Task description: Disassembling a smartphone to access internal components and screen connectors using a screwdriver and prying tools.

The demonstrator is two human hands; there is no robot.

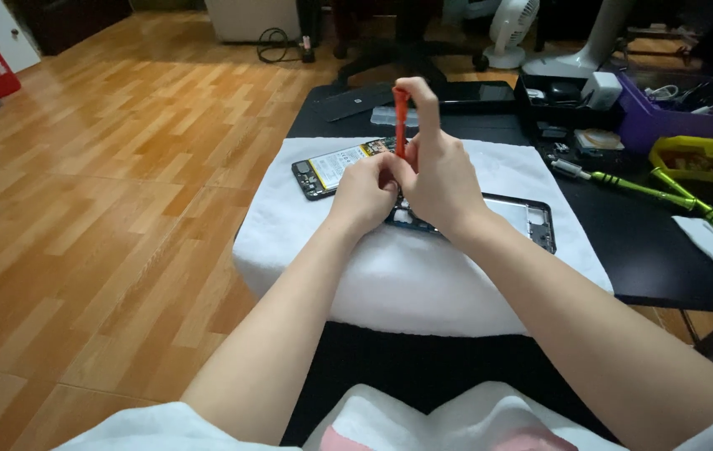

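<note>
Wood floor ran wide at 9 o'clock; we sat at a black table (pixel 649 259) w/ a white towel (pixel 423 284) padding the work so parts wouldn't slide. Our right hand (pixel 438 171) was closed round an orange screwdriver (pixel 402 117), held upright, index tip capping its top, prob. to press it straight down. Our left hand (pixel 365 194) was curled, fingertips pinched near the tip, steadying it over a phone frame (pixel 532 219) on the towel. An opened phone w/ battery showing (pixel 336 167) lay just beyond at 11 o'clock. Green screwdrivers (pixel 640 189), a yellow box (pixel 695 157) & a purple bin (pixel 674 121) crowded 2 o'clock. Towel's near edge overhung the table; free room lay mostly at 9.
</note>
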